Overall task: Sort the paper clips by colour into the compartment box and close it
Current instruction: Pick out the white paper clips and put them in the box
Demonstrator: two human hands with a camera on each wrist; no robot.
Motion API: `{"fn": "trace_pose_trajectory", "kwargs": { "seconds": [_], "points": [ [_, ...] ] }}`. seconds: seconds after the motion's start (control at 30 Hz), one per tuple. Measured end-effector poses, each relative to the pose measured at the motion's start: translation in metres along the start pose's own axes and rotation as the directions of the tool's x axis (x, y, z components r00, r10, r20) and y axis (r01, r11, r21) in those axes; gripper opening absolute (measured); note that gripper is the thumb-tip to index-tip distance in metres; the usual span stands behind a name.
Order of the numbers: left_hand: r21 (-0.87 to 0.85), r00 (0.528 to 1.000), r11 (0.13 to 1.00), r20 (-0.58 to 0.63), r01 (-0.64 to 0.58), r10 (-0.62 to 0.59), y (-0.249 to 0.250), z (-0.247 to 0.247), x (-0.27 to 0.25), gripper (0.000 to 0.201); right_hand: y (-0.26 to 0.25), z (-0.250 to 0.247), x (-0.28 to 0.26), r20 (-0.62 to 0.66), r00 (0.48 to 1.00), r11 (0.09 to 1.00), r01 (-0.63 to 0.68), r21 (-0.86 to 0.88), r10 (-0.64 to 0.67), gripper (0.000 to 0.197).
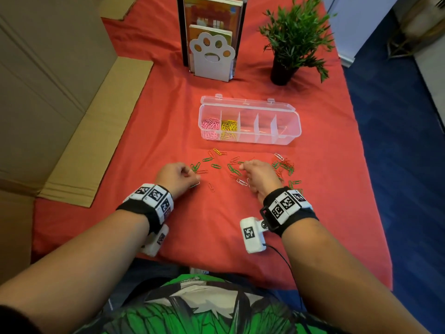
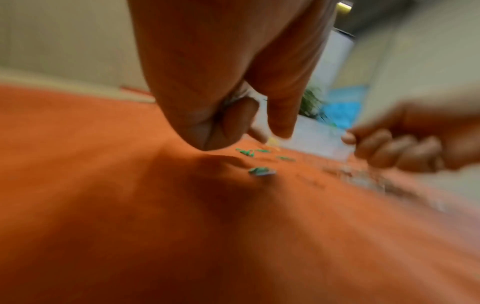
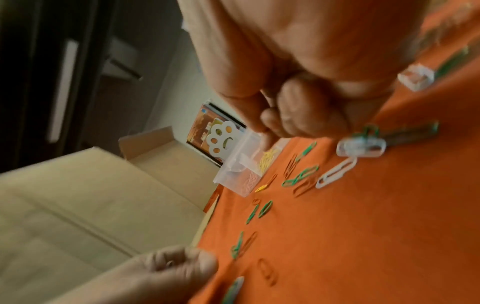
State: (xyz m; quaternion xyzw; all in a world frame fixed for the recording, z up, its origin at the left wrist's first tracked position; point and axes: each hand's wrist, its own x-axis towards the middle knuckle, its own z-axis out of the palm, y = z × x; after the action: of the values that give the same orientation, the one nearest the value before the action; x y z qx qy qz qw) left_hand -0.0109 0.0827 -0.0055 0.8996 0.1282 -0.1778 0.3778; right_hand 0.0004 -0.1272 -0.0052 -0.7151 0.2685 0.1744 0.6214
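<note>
The clear compartment box (image 1: 287, 137) stands open on the red cloth, its lid tipped back. Pink clips (image 1: 210, 127) fill its leftmost cell and yellow clips (image 1: 228, 128) the one beside it. Loose green clips (image 1: 215, 166), red, white and one yellow clip (image 1: 217, 151) lie scattered in front of the box. My left hand (image 1: 190, 173) hovers low over the left of the scatter, fingers curled round something pale and shiny (image 2: 233, 98), apparently clips. My right hand (image 1: 242, 167) is curled too, thumb and forefinger pinching at a green clip (image 1: 240, 162).
A white paw-shaped bookend (image 1: 212, 56) with books and a potted plant (image 1: 289, 44) stand behind the box. Flattened cardboard (image 1: 96, 141) lies along the table's left edge. Blue floor (image 1: 397, 141) drops away on the right.
</note>
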Motion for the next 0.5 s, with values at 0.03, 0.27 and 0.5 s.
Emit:
{"fn": "trace_pose_trajectory", "kwargs": {
  "seconds": [0.03,0.27,0.5],
  "points": [
    [0.126,0.999,0.992,-0.013,-0.032,0.034,-0.003,0.001,-0.002,0.016,0.0,-0.003,0.002,-0.053,0.998,0.994,0.015,-0.108,-0.021,0.02],
    [0.323,0.991,0.938,0.0,-0.126,0.133,-0.001,0.011,-0.007,0.015,0.003,-0.027,0.003,-0.138,0.981,0.919,0.074,-0.387,-0.137,0.019],
    [-0.153,0.991,0.984,0.115,0.088,-0.071,0.011,0.014,0.001,0.014,0.021,-0.022,-0.004,-0.002,0.942,0.533,0.188,-0.825,-0.336,0.019]
  ]
}}
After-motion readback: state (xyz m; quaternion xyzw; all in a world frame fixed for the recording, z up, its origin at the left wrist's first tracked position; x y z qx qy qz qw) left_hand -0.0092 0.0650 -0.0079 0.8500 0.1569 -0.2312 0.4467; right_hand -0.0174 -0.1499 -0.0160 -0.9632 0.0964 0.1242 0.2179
